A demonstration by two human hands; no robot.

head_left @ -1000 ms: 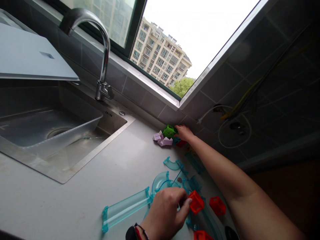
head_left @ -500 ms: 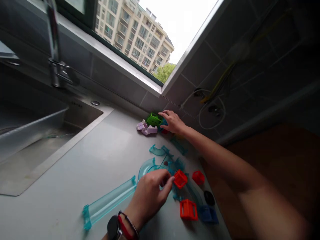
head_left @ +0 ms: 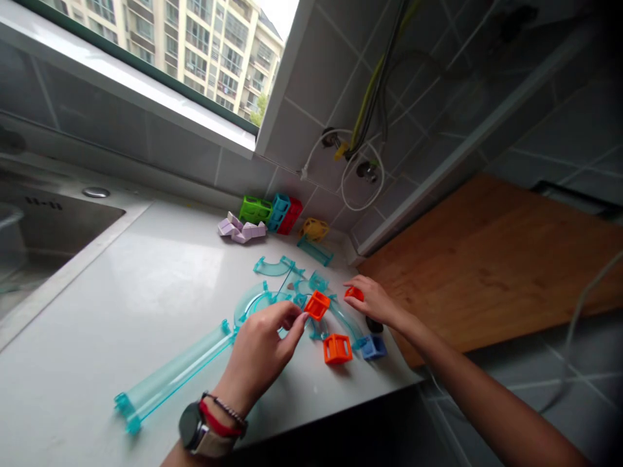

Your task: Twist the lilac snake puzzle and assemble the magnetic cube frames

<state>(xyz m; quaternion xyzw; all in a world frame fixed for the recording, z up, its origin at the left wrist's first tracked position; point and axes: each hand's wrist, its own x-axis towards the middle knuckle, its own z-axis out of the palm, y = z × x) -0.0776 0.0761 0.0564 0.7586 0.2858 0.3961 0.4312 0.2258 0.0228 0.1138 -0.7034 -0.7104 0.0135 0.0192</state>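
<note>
My left hand [head_left: 265, 344], with a watch and bracelets at its wrist, pinches an orange open-frame cube block [head_left: 318, 305] between thumb and fingertips. On the right side of the counter, my right hand [head_left: 372, 299] has thumb and fingers around a second orange block [head_left: 354, 293], partly covered by the hand. Another orange block [head_left: 337, 349] stands below the held one, beside a blue block [head_left: 374, 347]. Clear teal track pieces lie under and around my left hand, including a curved track [head_left: 253, 303] and a long straight track [head_left: 175, 373].
Against the back wall stand green [head_left: 256, 209], light blue [head_left: 279, 213] and red blocks [head_left: 291, 216], with lilac pieces [head_left: 242, 229] in front and yellow blocks [head_left: 314, 229] to their right. A sink [head_left: 63, 214] is at left; a wooden board [head_left: 496, 259] lies beyond the counter's right edge.
My right hand has come from the blocks at the back wall to the orange block on the right. My left hand still holds its orange block. The view has swung right.
</note>
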